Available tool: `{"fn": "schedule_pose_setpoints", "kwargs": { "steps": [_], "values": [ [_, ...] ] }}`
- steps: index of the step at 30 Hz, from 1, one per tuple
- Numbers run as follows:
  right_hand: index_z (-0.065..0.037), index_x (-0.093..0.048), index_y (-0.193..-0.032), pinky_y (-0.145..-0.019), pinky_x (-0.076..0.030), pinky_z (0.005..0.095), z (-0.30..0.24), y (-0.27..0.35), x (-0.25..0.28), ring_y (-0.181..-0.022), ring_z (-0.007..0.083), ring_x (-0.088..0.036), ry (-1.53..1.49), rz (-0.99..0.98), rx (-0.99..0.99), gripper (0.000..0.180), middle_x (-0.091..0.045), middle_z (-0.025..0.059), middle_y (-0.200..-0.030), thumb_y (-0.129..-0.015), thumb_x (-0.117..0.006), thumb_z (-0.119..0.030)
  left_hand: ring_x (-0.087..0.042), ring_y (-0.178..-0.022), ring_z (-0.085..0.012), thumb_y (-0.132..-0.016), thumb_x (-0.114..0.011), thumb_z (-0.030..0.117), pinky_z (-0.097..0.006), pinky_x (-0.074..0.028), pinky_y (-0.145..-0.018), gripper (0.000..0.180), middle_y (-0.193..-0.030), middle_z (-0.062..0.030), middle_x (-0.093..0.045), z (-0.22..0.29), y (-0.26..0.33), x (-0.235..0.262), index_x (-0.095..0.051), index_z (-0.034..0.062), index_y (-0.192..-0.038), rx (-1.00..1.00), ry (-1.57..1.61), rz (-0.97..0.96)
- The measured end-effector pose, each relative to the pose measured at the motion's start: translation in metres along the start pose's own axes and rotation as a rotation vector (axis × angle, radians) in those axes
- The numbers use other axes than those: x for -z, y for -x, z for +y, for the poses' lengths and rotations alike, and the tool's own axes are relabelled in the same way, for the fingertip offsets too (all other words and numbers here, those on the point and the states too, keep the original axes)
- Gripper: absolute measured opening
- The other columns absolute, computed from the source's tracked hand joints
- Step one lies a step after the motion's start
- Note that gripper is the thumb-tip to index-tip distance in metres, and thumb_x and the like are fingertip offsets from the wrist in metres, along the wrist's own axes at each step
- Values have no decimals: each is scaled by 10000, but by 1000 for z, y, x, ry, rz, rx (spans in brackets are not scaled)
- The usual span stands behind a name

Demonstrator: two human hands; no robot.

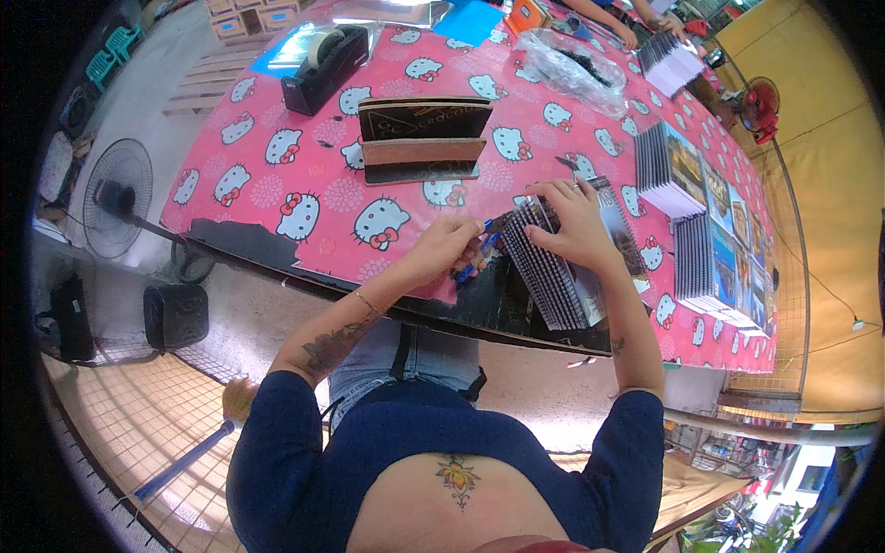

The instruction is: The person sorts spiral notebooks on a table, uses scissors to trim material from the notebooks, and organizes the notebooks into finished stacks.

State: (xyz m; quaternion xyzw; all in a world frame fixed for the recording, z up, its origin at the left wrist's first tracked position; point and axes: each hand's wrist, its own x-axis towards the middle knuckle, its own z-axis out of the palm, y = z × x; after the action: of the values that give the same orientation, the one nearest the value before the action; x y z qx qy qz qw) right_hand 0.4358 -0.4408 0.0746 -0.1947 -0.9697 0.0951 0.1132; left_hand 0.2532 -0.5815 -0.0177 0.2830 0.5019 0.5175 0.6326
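Pink tablecloth [304, 175]: two hands [442, 247] [576, 221] on one notebook stack [553, 276].

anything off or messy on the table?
Mostly tidy. The booklet stack under the right hand is fanned askew and juts over the table edge. The left hand grips a blue tool beside it. Other stacks sit squared.

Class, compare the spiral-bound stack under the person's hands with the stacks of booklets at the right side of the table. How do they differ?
The spiral-bound stack lies at the near table edge, touched by the right hand, with the left hand beside it holding a blue tool; the booklet stacks stand farther right, untouched. The handled stack shows dark wire binding along its edge; the others mostly show picture covers. Both rest on the pink patterned tablecloth.
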Motion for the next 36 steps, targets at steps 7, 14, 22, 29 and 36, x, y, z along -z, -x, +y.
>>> {"fn": "schedule_pose_setpoints", "kwargs": {
  "steps": [7,14,22,29,36],
  "values": [
    [-140,-562,-1135,-1096,-216,514,1,0,2,-1108,280,-545,0,-4,-2,485,-584,91,-1071,-721,-683,-363,-638,-654,-185,-951,-505,262,-301,-470,-537,291,-712,-64,-578,1,5,-2,-608,-10,-956,-209,-356,43],
    [-137,-559,-1141,-1098,-217,511,2,2,-1,-1109,281,-541,1,1,9,488,-580,88,-1070,-725,-680,-362,-641,-698,-191,-950,-506,247,-330,-472,-589,288,-755,-84,-611,-7,6,-3,-653,40,-1084,-492,-701,208],
    [-135,-553,-1149,-1101,-218,507,2,0,0,-1120,274,-534,16,3,10,492,-582,87,-1076,-731,-674,-364,-636,-654,-245,-922,-491,274,-371,-481,-618,280,-752,-146,-596,-9,0,3,-634,35,-901,110,20,65],
    [-141,-559,-1144,-1098,-217,515,3,1,-2,-1115,274,-540,10,12,25,481,-588,87,-1067,-733,-673,-363,-654,-678,-195,-960,-464,283,-307,-477,-527,278,-770,-84,-606,-7,1,2,-578,31,-927,-536,-882,154],
    [-147,-561,-1143,-1091,-226,517,2,1,0,-1087,281,-552,8,8,5,480,-588,92,-1047,-731,-677,-365,-653,-685,-192,-975,-455,274,-342,-502,-541,267,-816,-97,-645,1,0,7,-569,33,-978,132,-39,-26]
  ]
}}
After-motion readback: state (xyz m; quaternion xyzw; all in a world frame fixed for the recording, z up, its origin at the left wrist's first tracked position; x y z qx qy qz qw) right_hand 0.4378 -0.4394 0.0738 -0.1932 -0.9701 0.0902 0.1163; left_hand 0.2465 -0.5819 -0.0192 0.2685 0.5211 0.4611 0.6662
